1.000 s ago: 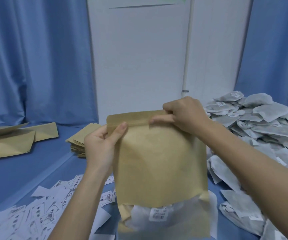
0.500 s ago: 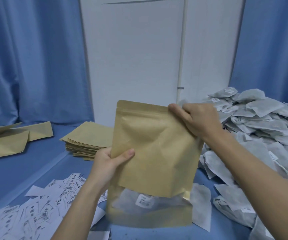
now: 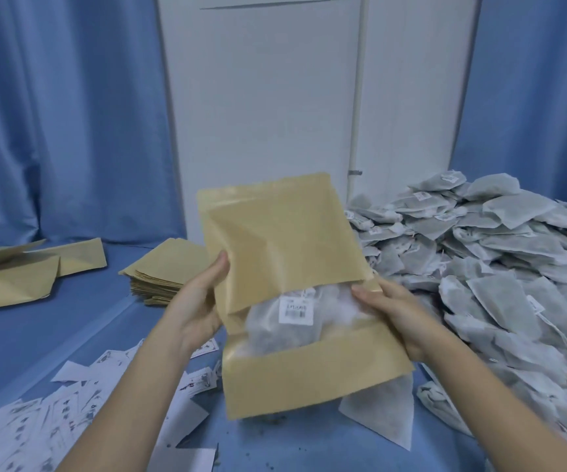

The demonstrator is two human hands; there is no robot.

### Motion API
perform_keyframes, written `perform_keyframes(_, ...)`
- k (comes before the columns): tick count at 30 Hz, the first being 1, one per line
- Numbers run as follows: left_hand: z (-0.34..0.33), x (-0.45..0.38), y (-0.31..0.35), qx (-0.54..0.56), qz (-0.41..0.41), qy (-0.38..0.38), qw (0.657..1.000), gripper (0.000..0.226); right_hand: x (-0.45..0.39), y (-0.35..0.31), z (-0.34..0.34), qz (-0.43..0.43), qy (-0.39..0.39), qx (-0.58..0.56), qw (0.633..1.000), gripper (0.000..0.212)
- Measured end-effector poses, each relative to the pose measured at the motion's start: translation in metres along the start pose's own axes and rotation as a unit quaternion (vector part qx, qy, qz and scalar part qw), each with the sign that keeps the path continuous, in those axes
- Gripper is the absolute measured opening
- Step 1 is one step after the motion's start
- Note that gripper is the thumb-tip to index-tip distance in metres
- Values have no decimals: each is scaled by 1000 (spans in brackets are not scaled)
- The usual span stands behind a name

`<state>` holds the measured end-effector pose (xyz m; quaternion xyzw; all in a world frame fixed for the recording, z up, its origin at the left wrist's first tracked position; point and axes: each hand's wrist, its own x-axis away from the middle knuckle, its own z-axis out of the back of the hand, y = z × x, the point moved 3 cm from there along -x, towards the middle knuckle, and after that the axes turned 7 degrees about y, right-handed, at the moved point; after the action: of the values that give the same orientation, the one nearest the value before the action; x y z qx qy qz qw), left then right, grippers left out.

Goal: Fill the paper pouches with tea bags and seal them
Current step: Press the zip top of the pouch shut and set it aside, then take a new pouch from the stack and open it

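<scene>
1. A brown kraft-paper stand-up pouch with a clear window band (image 3: 285,253) is held up off the blue table surface (image 3: 54,335), tilted with its top edge leaning to the left
2. The left hand (image 3: 200,308) grips the pouch's left edge about midway down, thumb on the front face and fingers behind
3. The right hand (image 3: 398,315) holds the right edge at the level of the window, thumb lying across the front and fingers curled behind the pouch
4. Through the window shows a grey-white mesh tea bag with a white barcode label (image 3: 295,310), sitting in the lower part of the pouch
5. The pouch's top strip looks flat and pressed together; whether it is fully sealed cannot be told
6. A large heap of grey-white tea bags (image 3: 500,267) fills the right side of the table, just beside the right hand
7. A stack of flat empty kraft pouches (image 3: 166,270) lies behind the left hand, and larger brown paper bags (image 3: 20,274) lie far left
8. Loose white printed paper tags (image 3: 54,420) are scattered at the lower left
9. Blue curtains (image 3: 64,114) and a white panel (image 3: 261,114) stand behind
</scene>
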<state>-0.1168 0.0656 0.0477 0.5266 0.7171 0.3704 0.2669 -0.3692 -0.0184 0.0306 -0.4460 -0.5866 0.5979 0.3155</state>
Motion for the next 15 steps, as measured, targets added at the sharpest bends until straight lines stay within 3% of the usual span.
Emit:
perform_keyframes(2, 6, 6, 1, 13, 31, -76, 997, 48, -1, 6, -8, -18, 18, -51, 998, 15)
perform_keyframes(5, 27, 16, 4, 54, 35, -92, 994, 52, -7, 14, -36, -55, 3, -148, 987, 30)
perform_keyframes(8, 55, 18, 19, 158, -46, -34, 986, 44, -37, 9, -101, -89, -46, -203, 974, 31)
perform_keyframes(11, 76, 9, 38, 274, -97, 48, 956, 48, -83, -26, -224, -115, -72, -190, 972, 22)
perform_keyframes(13, 87, 0, 50, 295, -104, 95, 945, 46, -97, -39, -303, -100, -127, -147, 976, 34)
perform_keyframes(15, 103, -11, 57, 264, -88, 137, 951, 44, -106, -41, -353, -114, -129, -113, 979, 35)
